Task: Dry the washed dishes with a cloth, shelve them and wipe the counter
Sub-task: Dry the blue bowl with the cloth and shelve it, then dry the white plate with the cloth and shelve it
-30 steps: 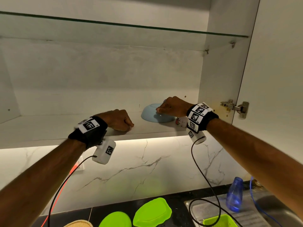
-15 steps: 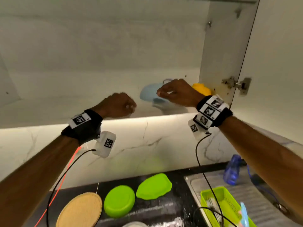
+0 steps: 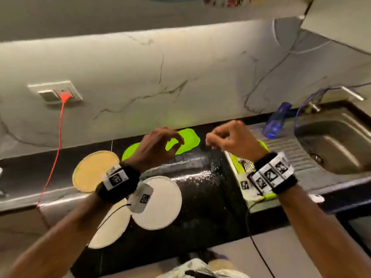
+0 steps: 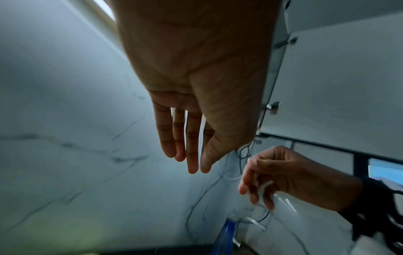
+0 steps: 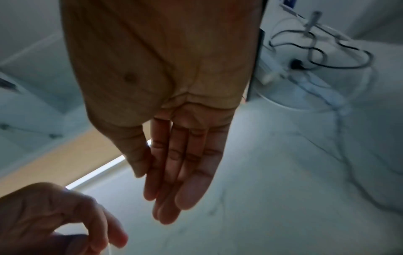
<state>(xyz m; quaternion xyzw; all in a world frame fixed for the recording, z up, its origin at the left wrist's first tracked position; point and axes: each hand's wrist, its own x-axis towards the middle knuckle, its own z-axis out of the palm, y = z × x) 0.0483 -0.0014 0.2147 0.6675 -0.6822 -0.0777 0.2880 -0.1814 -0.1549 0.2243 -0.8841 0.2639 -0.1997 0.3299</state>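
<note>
Plates (image 3: pixel 158 201) lying on the black table (image 3: pixel 202 207), lower centre of frame; left hand (image 3: pixel 154 149) and right hand (image 3: pixel 234 137) hovering above, fingers relaxed, both grips holding nothing.

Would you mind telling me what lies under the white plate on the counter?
The white plate overlaps a second pale plate at its left edge, on the black counter. What lies under its centre is covered.
</note>
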